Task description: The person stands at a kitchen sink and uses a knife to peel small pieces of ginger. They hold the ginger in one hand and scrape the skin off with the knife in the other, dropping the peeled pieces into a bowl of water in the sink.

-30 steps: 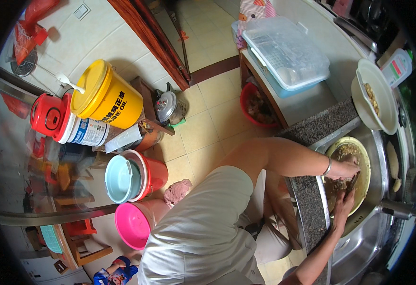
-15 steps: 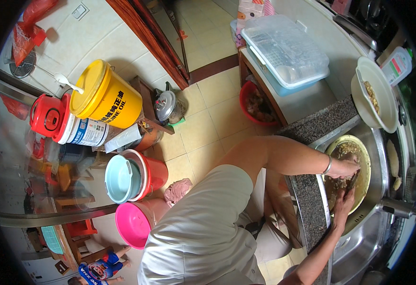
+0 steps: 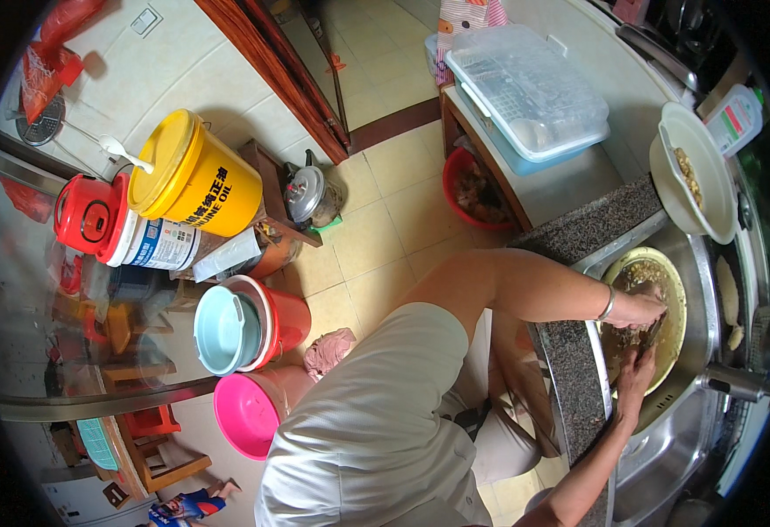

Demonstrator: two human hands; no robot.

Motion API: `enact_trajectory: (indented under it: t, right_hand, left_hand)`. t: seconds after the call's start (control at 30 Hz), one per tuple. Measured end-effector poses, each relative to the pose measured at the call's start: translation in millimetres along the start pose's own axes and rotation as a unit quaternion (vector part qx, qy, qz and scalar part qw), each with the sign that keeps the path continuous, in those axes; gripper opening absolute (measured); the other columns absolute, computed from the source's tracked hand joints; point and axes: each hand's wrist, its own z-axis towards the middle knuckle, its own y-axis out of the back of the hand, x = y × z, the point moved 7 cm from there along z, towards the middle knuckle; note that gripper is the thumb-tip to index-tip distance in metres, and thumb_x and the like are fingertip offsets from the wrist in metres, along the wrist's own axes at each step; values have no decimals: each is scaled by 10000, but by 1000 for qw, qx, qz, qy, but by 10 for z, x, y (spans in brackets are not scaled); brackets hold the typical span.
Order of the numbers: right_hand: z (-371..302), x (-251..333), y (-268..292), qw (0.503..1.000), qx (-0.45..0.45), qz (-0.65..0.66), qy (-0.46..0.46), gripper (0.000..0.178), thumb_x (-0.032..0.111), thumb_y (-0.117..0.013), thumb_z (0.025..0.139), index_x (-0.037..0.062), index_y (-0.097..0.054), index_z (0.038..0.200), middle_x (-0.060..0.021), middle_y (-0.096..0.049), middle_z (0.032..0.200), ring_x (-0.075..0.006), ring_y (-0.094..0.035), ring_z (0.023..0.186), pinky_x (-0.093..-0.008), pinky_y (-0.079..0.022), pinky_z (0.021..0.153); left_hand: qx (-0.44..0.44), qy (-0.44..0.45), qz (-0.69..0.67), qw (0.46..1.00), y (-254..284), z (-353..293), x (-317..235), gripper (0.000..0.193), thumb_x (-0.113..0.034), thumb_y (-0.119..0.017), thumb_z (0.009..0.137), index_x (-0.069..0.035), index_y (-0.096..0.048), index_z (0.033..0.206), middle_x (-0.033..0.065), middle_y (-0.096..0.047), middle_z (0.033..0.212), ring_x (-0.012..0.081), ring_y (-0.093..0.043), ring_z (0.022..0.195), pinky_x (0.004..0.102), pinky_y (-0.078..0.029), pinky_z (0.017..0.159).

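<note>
Both my hands are inside a pale yellow-green basin [image 3: 676, 281], which sits in the metal sink [image 3: 710, 255] at the right. It holds murky liquid with many small tan bits. My left hand [image 3: 638, 310], with a bracelet at the wrist, is closed and bent down into the basin. Just nearer, my right hand [image 3: 636, 373] has its fingers curled up towards the left. A dark brownish, narrow thing [image 3: 657, 330] shows between the two hands; its kind is too small to tell. What the fingers hold is mostly hidden.
A white bowl [image 3: 666, 162] with tan pieces stands beyond the sink. The faucet [image 3: 736, 384] reaches over the sink from the right. Speckled counter edging [image 3: 578, 386] borders it. Buckets, including a yellow one [image 3: 227, 189] and a pink basin [image 3: 246, 416], stand left. A person [image 3: 187, 508] is at lower left.
My hands stay in the basin and have shifted only slightly. The person at the lower left has moved down towards the picture's edge.
</note>
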Motion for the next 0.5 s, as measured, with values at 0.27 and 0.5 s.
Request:
enact_trajectory:
  t: [0.27, 0.5]
  right_hand:
    - [-9, 196, 2, 987, 105, -6, -121, 466, 187, -484, 1007, -106, -406, 1360, -270, -543, 1252, -336, -529, 1120, -405, -384, 1005]
    - [-27, 177, 11, 987, 102, -11, -125, 493, 174, -473, 1010, -89, -361, 1412, -265, -500, 1329, -336, -491, 1221, -388, -344, 1058]
  left_hand:
    - [-5, -8, -7, 1000, 22, 25, 28, 179, -203, -529, 860, -86, -547, 995, 29, -544, 656, 143, -481, 479, 310, -340, 402]
    - [1, -5, -23, 1000, -22, 5, 11, 181, -184, -532, 859, -83, -541, 1009, 30, -527, 650, 142, -476, 481, 308, -334, 401]
